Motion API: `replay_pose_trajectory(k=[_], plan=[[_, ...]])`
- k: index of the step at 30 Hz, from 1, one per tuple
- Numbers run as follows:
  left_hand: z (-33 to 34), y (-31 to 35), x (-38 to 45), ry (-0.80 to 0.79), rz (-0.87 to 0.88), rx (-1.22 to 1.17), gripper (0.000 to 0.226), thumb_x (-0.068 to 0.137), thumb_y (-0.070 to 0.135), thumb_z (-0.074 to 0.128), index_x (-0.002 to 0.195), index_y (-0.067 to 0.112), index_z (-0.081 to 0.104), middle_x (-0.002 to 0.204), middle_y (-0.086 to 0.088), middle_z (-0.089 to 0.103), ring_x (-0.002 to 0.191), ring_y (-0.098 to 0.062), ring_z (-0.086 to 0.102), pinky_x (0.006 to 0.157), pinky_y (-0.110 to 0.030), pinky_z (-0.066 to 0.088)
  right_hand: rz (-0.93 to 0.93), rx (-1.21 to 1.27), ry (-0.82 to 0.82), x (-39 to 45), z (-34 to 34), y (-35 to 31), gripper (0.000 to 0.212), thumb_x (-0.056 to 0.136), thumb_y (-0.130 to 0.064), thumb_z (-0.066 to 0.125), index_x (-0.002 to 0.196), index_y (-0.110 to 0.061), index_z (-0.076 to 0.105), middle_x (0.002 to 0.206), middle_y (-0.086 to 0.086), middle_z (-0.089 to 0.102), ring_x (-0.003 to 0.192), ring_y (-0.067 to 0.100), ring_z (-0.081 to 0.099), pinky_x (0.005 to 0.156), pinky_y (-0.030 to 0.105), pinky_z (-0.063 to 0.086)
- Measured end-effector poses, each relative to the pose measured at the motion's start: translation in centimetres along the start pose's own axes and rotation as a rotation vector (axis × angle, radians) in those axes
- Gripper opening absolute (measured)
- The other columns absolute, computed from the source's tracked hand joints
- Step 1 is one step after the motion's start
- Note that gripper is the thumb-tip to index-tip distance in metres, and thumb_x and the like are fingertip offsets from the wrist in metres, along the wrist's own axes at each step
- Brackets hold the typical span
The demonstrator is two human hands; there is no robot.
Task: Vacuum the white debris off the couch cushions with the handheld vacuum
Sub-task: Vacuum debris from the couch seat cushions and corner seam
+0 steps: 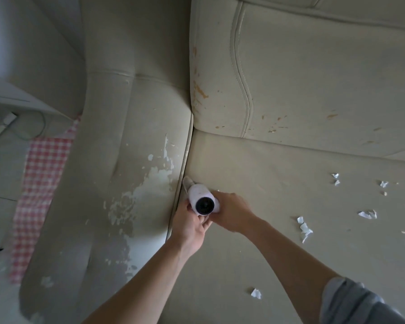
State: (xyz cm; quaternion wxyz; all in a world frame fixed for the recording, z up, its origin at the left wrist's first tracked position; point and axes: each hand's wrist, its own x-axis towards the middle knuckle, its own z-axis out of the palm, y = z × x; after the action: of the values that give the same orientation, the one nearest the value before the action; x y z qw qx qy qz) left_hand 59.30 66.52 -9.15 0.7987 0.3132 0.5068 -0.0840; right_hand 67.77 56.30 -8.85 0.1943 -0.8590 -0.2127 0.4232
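Observation:
A white handheld vacuum (201,199) with a dark round rear end points down at the left edge of the beige seat cushion (278,174), its nozzle at the seam beside the armrest. My left hand (192,226) grips it from below and my right hand (232,212) wraps round its right side. White paper scraps lie on the cushion to the right: a long one (304,228), a flat one (368,214), small ones (336,178) farther back, and one near the front (255,293).
The worn armrest (131,183) with peeling patches rises on the left of the vacuum. The stained backrest (313,78) stands behind the seat. A red-and-white checked cloth (40,188) hangs left of the armrest, and a white cable lies on the floor (7,122).

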Motion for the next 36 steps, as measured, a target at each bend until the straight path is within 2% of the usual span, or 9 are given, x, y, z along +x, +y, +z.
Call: replay_pose_trajectory(k=[2,5,9,13,19,22,27,30,36], plan=[[0.7,0.4,0.0,-0.015,0.017,0.055,0.036,0.106,0.028,0.04,0.134,0.014,0.058,0.126,-0.007,0.07,0.121,-0.021,0.063,0.104,-0.038,0.046,0.068,0.152,0.064,-0.5,0.1,0.2,0.023,0.073,-0.045,0.058,0.094,-0.034,0.059,0.086,-0.007,0.071,0.084,0.022,0.067,0.071,0.036,0.055],[2.3,0.4,-0.5,-0.048,0.108,0.235,0.022,0.105,0.034,0.046,0.122,0.033,0.06,0.111,0.0,0.075,0.105,-0.014,0.07,0.089,-0.034,0.054,0.187,0.288,0.205,-2.4,0.0,1.4,0.012,0.074,-0.028,0.064,0.069,-0.029,0.053,0.064,-0.008,0.06,0.071,0.022,0.064,0.059,0.03,0.046],[4.0,-1.9,-1.9,-0.1,0.3,0.533,0.024,0.097,0.038,0.058,0.118,0.038,0.068,0.115,0.007,0.073,0.106,-0.01,0.069,0.099,-0.043,0.055,0.351,0.373,0.284,-6.2,0.3,5.1,0.018,0.071,-0.019,0.067,0.064,-0.016,0.052,0.052,-0.002,0.054,0.057,0.023,0.054,0.055,0.034,0.044],[4.2,-4.4,-4.1,-0.158,0.326,0.749,0.032,0.098,0.046,0.058,0.129,0.04,0.061,0.126,0.013,0.068,0.111,0.004,0.062,0.091,-0.011,0.046,0.44,0.531,0.154,-7.8,1.3,6.8,0.017,0.069,-0.031,0.07,0.073,-0.015,0.067,0.057,0.001,0.067,0.051,0.018,0.065,0.059,0.044,0.057],[1.7,-3.9,-3.9,-0.128,0.619,0.869,0.034,0.099,0.042,0.055,0.129,0.028,0.064,0.135,0.016,0.062,0.127,-0.002,0.056,0.103,-0.026,0.048,0.44,0.571,0.149,-6.5,2.6,4.2,0.015,0.07,-0.027,0.069,0.073,-0.012,0.07,0.056,0.0,0.068,0.052,0.018,0.068,0.057,0.038,0.056],[0.3,-2.7,-3.7,-0.153,0.766,1.043,0.04,0.105,0.029,0.043,0.141,0.017,0.056,0.144,0.01,0.056,0.135,-0.001,0.048,0.113,-0.021,0.037,0.414,0.616,0.161,-5.5,3.2,2.8,0.018,0.066,-0.028,0.068,0.07,-0.01,0.067,0.056,-0.001,0.062,0.052,0.02,0.06,0.053,0.035,0.05],[-1.5,-3.0,-4.6,-0.248,0.76,1.201,0.047,0.107,0.018,0.035,0.154,0.019,0.036,0.149,0.019,0.04,0.134,0.008,0.039,0.105,-0.003,0.028,0.445,0.668,0.104,-6.5,3.2,3.0,0.017,0.068,-0.009,0.064,0.079,0.003,0.067,0.047,-0.004,0.052,0.041,0.016,0.051,0.041,0.02,0.036],[-2.9,-5.1,-5.7,-0.263,0.72,1.221,0.054,0.106,0.014,0.034,0.158,0.026,0.025,0.16,0.018,0.027,0.146,0.007,0.025,0.117,-0.013,0.024,0.462,0.619,0.03,-7.9,3.2,3.5,0.017,0.076,0.0,0.063,0.089,0.01,0.065,0.056,0.005,0.053,0.033,0.009,0.046,0.033,0.014,0.03],[-4.6,-6.6,-7.0,-0.164,0.723,1.187,0.067,0.104,0.005,0.037,0.158,0.035,0.01,0.167,0.016,0.014,0.15,0.005,0.018,0.11,-0.002,0.018,0.396,0.586,-0.027,-7.4,4.2,2.6,0.021,0.073,-0.004,0.064,0.091,0.006,0.067,0.069,0.014,0.065,0.042,0.012,0.052,0.043,0.02,0.041]])
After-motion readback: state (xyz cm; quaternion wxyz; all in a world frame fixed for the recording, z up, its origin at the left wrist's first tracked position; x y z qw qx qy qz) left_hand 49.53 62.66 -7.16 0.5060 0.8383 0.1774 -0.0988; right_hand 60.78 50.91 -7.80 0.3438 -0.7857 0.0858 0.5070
